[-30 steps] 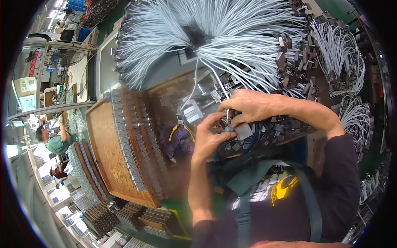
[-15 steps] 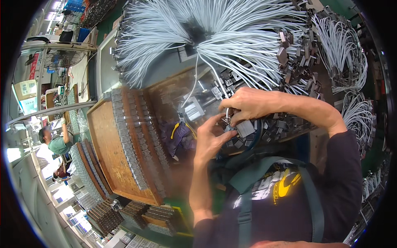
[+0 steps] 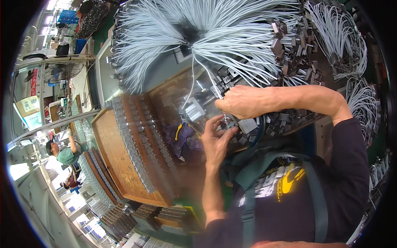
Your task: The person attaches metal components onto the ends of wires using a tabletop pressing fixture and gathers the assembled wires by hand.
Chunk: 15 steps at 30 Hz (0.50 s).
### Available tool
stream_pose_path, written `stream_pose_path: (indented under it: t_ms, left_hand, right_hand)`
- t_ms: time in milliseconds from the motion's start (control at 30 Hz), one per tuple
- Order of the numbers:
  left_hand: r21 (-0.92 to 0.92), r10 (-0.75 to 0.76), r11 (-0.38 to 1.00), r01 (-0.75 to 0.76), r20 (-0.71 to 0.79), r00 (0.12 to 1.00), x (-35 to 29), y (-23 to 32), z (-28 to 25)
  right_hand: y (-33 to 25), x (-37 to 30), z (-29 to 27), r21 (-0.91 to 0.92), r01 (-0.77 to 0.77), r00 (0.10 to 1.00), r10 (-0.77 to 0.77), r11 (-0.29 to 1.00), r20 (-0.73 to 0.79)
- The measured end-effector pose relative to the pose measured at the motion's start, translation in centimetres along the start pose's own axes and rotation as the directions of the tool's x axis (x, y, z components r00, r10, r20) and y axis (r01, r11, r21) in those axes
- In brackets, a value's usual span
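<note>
My right hand (image 3: 243, 101) is closed round a white cable (image 3: 213, 82) that comes down from the big bundle; its fingertips are partly hidden. Just below it, my left hand (image 3: 216, 136) pinches a small metal part (image 3: 228, 122) between thumb and fingers. The cable's lower end appears to meet this part, but the join is too small to make out. Beside my left thumb lies a grey rectangular metal block (image 3: 248, 125), among several darker blocks. A second pale metal block (image 3: 194, 111) sits on the bench left of the cable.
A large bundle of white cables (image 3: 244, 37) with metal ends fans across the bench's far side. More cable bundles (image 3: 339, 41) hang at the right. At left stands a wooden tray (image 3: 120, 161) with rows of metal pieces (image 3: 134, 144). A person in green (image 3: 68, 155) works farther off.
My right hand has moved up along the cable, away from my left hand, and its fingers have closed into a fist. The left hand stays at the metal part. The whole view has shifted slightly.
</note>
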<state>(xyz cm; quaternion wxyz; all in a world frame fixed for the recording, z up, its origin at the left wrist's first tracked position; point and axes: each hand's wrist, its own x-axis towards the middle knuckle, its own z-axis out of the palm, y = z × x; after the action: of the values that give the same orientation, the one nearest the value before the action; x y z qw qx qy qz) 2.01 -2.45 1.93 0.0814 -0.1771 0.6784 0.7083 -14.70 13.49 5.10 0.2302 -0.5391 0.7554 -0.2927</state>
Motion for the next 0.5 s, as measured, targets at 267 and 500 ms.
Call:
stream_pose_path:
  t_ms: [267,500]
  left_hand:
    - [-0.327,-0.070,0.945,0.033,-0.102,0.992,0.5,-0.4,1.6]
    - [-0.418,-0.133,0.906,0.072,-0.119,0.984,2.2,-1.4,1.7]
  right_hand:
    - [0.7,-0.9,0.1,0.094,-0.021,0.997,0.028,0.995,-0.068]
    - [0.1,-0.9,-1.7,0.095,-0.126,0.985,0.113,0.988,0.127]
